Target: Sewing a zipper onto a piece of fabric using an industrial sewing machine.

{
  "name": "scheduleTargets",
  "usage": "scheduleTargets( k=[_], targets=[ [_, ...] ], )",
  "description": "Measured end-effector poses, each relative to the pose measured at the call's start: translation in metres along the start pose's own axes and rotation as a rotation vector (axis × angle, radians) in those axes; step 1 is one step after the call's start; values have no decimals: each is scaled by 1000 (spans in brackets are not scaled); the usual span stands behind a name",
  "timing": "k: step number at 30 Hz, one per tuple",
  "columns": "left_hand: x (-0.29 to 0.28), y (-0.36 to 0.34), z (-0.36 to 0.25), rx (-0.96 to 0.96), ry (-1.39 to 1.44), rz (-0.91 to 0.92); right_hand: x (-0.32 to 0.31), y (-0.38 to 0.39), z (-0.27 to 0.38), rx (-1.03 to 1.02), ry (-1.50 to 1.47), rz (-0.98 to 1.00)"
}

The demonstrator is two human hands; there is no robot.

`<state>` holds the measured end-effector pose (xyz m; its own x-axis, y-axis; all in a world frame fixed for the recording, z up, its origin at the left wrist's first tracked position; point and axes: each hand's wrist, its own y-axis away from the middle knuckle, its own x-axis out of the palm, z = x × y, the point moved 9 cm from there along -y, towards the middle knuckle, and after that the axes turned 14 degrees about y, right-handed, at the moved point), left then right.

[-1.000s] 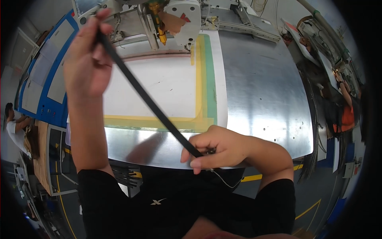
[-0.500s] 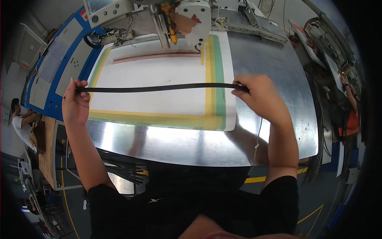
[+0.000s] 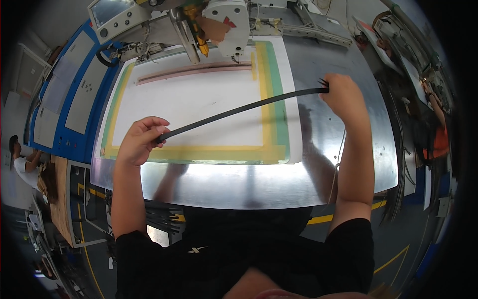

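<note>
A long flat black strap (image 3: 239, 110) stretches between my two hands, slanting up from left to right above a white sheet (image 3: 189, 107). My left hand (image 3: 142, 139) pinches its lower end, thumb and forefinger closed, near the sheet's front left corner. The other end sits in the closed fingers of my right hand (image 3: 343, 97), over the metal table to the right of the sheet. Short dark ends stick out past the right fingers. Yellow and green tape (image 3: 275, 114) borders the sheet. A long pinkish-brown strip (image 3: 194, 73) lies on its far part.
A sewing-type machine head (image 3: 229, 30) stands over the sheet's far edge, with a control screen (image 3: 112, 12) to its left. The shiny metal table (image 3: 224, 187) spreads around. Blue cabinets (image 3: 74, 99) stand at left, where a person (image 3: 26, 162) works. Dark strips hang off the right edge.
My left hand has moved right and toward me, while my right hand has gone right and farther away. The strap, nearly level before, now slants. The view has shifted slightly.
</note>
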<state>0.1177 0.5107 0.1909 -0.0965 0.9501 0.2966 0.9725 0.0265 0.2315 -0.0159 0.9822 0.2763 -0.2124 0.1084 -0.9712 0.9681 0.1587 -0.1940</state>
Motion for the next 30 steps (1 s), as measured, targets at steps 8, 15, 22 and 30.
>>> scheduleTargets(
  k=[8,15,22,30],
  targets=[
    [49,-19,37,-171,-598,231,14,-12,-31,100,46,-81],
    [56,-43,34,-13,-833,214,33,-13,-34,122,31,92],
    [125,-63,31,113,-780,308,-11,20,102,-484,-565,9],
    [174,-88,31,146,-748,513,46,16,156,-602,-452,-75]
  ],
)
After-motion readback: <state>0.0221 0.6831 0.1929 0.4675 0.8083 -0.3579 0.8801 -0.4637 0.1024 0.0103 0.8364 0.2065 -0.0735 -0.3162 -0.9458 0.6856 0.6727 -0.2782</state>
